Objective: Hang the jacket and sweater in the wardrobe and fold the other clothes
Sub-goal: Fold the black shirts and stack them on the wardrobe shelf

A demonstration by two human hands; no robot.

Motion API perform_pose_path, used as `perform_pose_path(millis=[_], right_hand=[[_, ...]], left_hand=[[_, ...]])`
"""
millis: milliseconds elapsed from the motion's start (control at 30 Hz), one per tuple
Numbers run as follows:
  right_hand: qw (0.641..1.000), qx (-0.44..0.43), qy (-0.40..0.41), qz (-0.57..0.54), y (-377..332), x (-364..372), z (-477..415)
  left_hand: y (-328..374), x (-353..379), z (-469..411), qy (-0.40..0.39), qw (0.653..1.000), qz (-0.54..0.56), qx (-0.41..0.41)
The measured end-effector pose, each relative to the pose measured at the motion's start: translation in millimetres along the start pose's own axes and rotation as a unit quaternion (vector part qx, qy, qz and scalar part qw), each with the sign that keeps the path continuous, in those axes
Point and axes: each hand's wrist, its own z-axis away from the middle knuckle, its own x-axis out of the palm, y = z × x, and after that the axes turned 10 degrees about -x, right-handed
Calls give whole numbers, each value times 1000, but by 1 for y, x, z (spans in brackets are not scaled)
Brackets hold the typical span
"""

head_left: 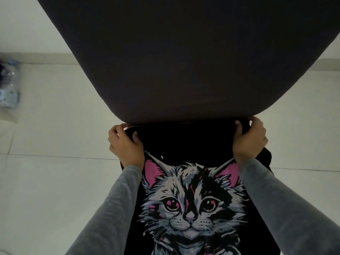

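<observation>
Cat-print black cloth (191, 208) fills the bottom of the view, btwn two grey sleeves (114, 205). The ears point away from the camera.

Left hand (125, 142) and right hand (250, 138) are both closed: each grip has fingers and thumb curled over a top corner of black fabric. From that same line a wide dark garment (184, 61) spreads up and away, flat and taut, in the air over the pale tiled floor (46, 181).

Prob. reason for the hold: corners kept apart at equal height to pull the cloth square and find an even line, i.e. the set-up for a fold. That is a guess from the pose only.

Hard to tell:
- whether the cat print and the dark sheet are one piece doubled over at the hands, or two pieces.
- what kind of garment it is; no collar, sleeve or hem shows, and its top and sides are cut off by the frame.
- no wardrobe, hanger, jacket or sweater in view.
- the blurred plastic-wrapped bundle (8, 85) at far left; contents unclear.
</observation>
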Motion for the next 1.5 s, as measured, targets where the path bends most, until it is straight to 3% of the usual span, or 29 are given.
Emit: perform_pose_path(millis=[67, 133, 200, 267, 367, 567, 667, 1100, 1500], right_hand=[[996, -21, 82, -34, -5, -4, 18], [991, -59, 102, -60, -7, -7, 42], [993, -101, 36, -53, -2, -3, 70], [989, -139, -48, -6, 10, 1, 95], [985, -126, -85, 85, 30, -4, 118], [981, 28, -68, 178, 42, -10, 152], [977, 108, -38, 180, 29, 0, 170], [955, 244, -3, 167, -20, 20, 270], [932, 321, 144, 84, -55, 49, 348]], left_hand=[[-7, -5, 22, 17, 999, 28, 41], [-20, -4, 41, -37, 985, 13, 171], [-31, 3, 55, -140, 932, -48, 331], [-39, 13, 60, -212, 870, -110, 431], [-39, 20, 48, -260, 840, -138, 455], [-45, 23, 11, -290, 759, -217, 541], [-45, 23, 10, -286, 753, -228, 547], [-47, 26, 9, -272, 752, -204, 564], [-58, 37, 12, -235, 754, -163, 591]])
